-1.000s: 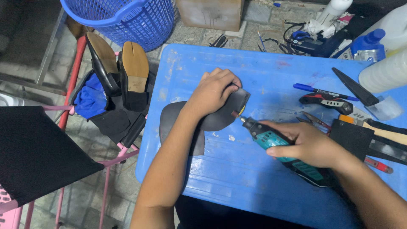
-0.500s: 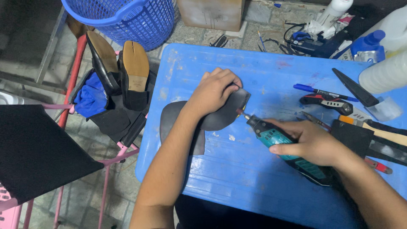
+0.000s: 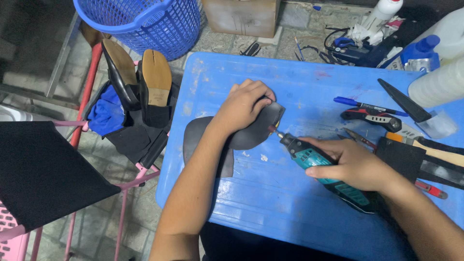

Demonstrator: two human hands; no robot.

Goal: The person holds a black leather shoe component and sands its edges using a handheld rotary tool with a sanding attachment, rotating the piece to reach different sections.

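Note:
My left hand (image 3: 244,106) presses down on a dark grey shoe sole (image 3: 251,130) that lies flat on the blue plastic table (image 3: 285,203). My right hand (image 3: 353,164) grips a teal and black rotary tool (image 3: 319,166). Its small tip touches the sole's right edge, just below my left fingers. A second dark sheet piece (image 3: 195,140) sticks out from under the sole toward the table's left edge.
A blue pen (image 3: 367,105), a black and red utility knife (image 3: 371,119), pliers, a black blade and a wooden-handled tool lie at the right. White bottles (image 3: 442,82) stand at the far right. A blue basket (image 3: 145,21) and shoes (image 3: 140,82) on a pink rack sit left.
The rotary tool's tip has moved up along the sole's right edge, closer to my left fingers. My left hand has stayed on the sole.

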